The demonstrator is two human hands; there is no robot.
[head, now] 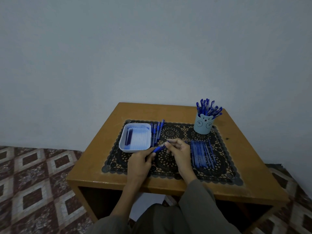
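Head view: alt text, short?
Left hand grips a blue pen, right hand pinches its far end, over a black lace mat on a wooden table. White tray, loose pens and a bear-faced pen cup lie around.

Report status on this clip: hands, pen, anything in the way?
Left hand grips blue pen by its barrel; right hand pinches its tip end. Pen held over the mat, beside the white tray. Nothing in the way.

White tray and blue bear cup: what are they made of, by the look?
White rectangular tray: likely moulded plastic, smooth, faintly glossy; rounded corners, thin rim. Pale blue bear-face cup: probably matte plastic; even colour, printed face. Neither certain.
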